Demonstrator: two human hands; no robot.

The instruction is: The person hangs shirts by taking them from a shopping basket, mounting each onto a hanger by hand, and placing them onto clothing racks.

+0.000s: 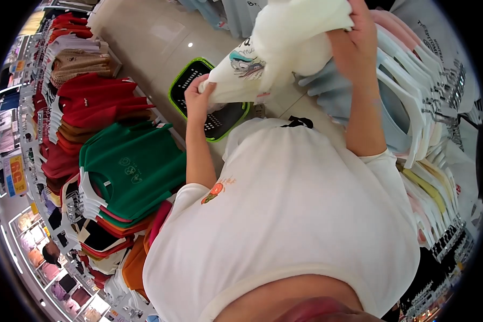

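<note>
A cream T-shirt (284, 59) with a teal and dark printed picture is stretched, partly bunched, between my two hands at the top of the view. My left hand (197, 99) pinches its lower left edge, thumb on top. Higher up on the right, my right hand (357, 43) grips the opposite edge with curled fingers. Below the shirt, on the floor, stands a black shopping basket (173, 96) with a bright green rim; the shirt and my left hand hide part of it.
On the left, a rack carries a green sweatshirt (134, 166), a red top (99, 102) and other hung clothes. Pale garments on white hangers (408, 91) line the right side close to my right arm. Tiled floor (139, 32) runs between them. A yellow price sign (16, 174) stands far left.
</note>
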